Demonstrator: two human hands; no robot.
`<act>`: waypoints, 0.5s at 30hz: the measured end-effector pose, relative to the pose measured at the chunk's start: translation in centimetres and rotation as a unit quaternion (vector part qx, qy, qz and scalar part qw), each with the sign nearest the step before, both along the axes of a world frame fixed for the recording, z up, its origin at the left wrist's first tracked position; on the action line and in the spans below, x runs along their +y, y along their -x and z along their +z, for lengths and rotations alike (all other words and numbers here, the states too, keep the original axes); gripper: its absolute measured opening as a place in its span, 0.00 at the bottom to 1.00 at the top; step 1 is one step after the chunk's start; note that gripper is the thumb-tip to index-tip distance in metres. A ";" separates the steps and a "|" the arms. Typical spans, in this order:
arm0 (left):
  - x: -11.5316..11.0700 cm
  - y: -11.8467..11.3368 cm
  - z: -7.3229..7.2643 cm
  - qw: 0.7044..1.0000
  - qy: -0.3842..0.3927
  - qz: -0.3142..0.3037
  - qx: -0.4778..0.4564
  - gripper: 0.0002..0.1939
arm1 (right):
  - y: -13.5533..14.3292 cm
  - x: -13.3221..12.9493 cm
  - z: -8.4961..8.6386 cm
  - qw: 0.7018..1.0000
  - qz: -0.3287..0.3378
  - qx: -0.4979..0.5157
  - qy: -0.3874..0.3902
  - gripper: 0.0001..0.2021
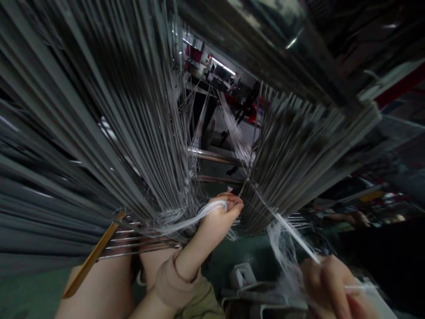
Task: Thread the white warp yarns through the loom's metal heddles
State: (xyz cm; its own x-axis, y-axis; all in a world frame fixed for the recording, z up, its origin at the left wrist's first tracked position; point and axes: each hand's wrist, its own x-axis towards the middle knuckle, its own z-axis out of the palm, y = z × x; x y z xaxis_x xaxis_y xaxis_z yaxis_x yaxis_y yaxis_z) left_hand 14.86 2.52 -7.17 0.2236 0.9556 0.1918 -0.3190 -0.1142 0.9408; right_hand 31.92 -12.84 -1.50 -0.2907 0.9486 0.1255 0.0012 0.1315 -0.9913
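Note:
My left hand point(229, 207) is closed in a pinch on fine threads at the middle of the view, in the gap between two banks of hanging grey strips. A loose bundle of white threads point(189, 221) runs from the left bank across to this hand. My right hand point(335, 288), blurred at the lower right, is closed round a taut strand of white threads point(295, 237). That strand rises to the left towards the right bank point(292, 155). Beneath it hangs a loose, fluffy tuft of white threads point(282, 248). The left bank point(133, 110) fills much of the view.
A flat yellow-brown stick point(94, 257) slants beside my leg, near several thin metal rods point(142, 243). A dark beam point(265, 44) crosses above. Metal crossbars point(215, 155) span the gap behind my left hand. A white box point(242, 275) lies low between my arms.

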 end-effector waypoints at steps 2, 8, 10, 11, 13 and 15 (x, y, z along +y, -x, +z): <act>0.0 -0.1 0.0 1.000 -0.013 -0.012 0.020 0.03 | 0.4 0.1 0.3 1.000 0.010 0.012 0.004 0.29; -0.3 -1.5 -0.2 0.997 -0.055 -0.015 0.050 0.03 | 0.7 -0.1 0.5 0.997 0.030 0.009 0.069 0.33; -0.3 -1.6 -0.4 0.996 -0.066 -0.007 0.055 0.03 | 0.7 -0.1 0.4 0.997 0.022 0.031 0.062 0.33; -0.3 -1.5 -0.5 0.996 -0.070 -0.003 0.055 0.04 | 0.7 -0.1 0.3 0.998 0.014 0.045 0.051 0.32; -0.3 -1.1 -0.6 0.996 -0.071 0.005 0.052 0.04 | 0.8 0.1 0.1 0.998 0.003 0.053 0.029 0.32; -0.3 -0.6 -0.5 0.997 -0.064 0.011 0.044 0.04 | 1.0 0.3 0.0 0.999 0.016 0.042 0.013 0.30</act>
State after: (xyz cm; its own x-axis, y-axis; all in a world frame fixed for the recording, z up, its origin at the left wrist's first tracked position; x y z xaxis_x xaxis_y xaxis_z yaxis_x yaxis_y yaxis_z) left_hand 15.46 2.23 -7.69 0.2235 0.9298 0.2926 -0.2314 -0.2410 0.9425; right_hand 30.96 -12.57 -1.46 -0.3101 0.9423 0.1259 -0.0853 0.1043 -0.9909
